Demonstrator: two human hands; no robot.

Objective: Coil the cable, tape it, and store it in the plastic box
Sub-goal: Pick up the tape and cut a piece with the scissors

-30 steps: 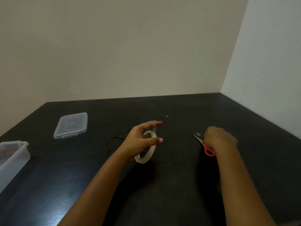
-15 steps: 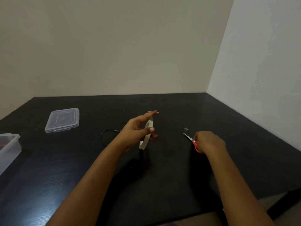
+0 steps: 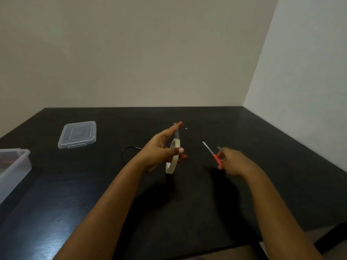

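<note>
A single head-worn wide-angle camera looks forward and down over a dark bench toward a wall corner, both forearms reaching in close from the lower frame edge.

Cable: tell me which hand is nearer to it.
Left. The left hand, holding the tape roll, sits just right of the cable on the table. The right hand, gripping the scissors, is farther right, beyond the roll.
</note>
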